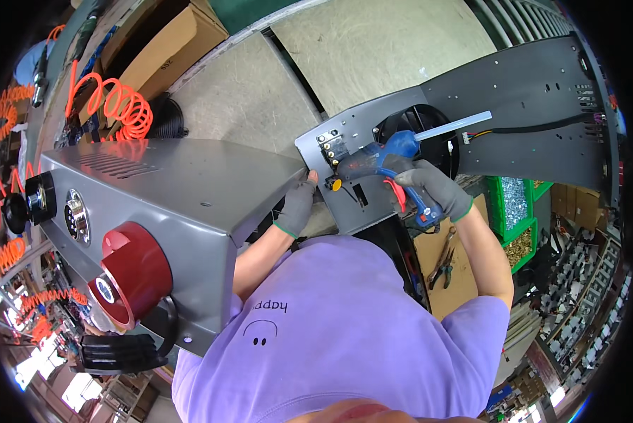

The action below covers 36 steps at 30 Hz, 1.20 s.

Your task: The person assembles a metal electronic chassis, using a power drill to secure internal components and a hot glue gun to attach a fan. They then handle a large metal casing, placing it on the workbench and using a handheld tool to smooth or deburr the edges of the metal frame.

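My right hand [439, 189], in a grey glove, is closed around the handle of a blue hot glue gun [401, 144] with a red trigger. From its back a pale glue stick [461, 124] juts to the right; the gun's front points left, close to black switch parts [334, 146] on a grey metal panel [513, 92]. A yellow-capped part [337, 185] sits just below them. Gloved too, my left hand [296, 208] grips the panel's left edge, its thumb on top and other fingers partly hidden. Behind the gun, a round black fan [447, 151] is partly covered.
On the left stands a large grey metal housing [189, 183] with a red socket [139, 271]. Pliers [441, 271] lie on cardboard to the right, near green bins [501, 204] of small hardware. Orange coiled hoses [122, 106] hang at upper left beside a cardboard box [168, 53].
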{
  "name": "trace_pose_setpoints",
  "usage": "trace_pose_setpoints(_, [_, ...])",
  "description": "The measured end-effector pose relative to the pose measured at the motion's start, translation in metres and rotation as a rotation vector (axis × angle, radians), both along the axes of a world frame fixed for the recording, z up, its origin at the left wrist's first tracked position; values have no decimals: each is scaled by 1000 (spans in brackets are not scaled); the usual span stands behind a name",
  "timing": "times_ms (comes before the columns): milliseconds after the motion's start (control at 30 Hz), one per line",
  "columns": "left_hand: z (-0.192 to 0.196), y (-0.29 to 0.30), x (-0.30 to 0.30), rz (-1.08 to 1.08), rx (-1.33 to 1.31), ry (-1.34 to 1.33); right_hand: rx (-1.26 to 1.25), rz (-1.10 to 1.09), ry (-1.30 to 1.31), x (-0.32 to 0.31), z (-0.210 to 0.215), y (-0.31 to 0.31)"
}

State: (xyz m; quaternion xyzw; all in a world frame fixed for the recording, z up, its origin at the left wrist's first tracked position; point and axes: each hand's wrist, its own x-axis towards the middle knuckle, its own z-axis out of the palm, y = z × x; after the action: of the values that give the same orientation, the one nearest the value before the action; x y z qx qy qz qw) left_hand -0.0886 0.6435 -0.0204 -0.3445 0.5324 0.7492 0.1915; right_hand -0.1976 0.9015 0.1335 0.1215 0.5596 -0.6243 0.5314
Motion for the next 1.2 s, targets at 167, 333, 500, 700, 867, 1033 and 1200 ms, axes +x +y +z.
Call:
trace_pose_setpoints(167, [-4,-2,0,-3,57,19,-9,-53,-19,11,-3,2])
trace_pose_setpoints(333, [16,5,-6,75,131,14,-67,-144,18,43,-17,10])
trace_pose_setpoints(500, [29,8,-9,93,176,-21,-78,-252,99,79,-23,7])
trace_pose_setpoints(700, [19,4,-9,74,179,-48,-82,-373,124,115,-30,4])
trace_pose_setpoints(867, [27,6,-12,90,202,-89,-85,-442,246,145,-39,-7])
trace_pose_setpoints(1033, [18,1,-11,55,213,-12,-112,-412,314,162,-48,-12])
trace_pose_setpoints(1200, [32,5,-12,43,180,-23,-110,-465,377,173,-51,-19])
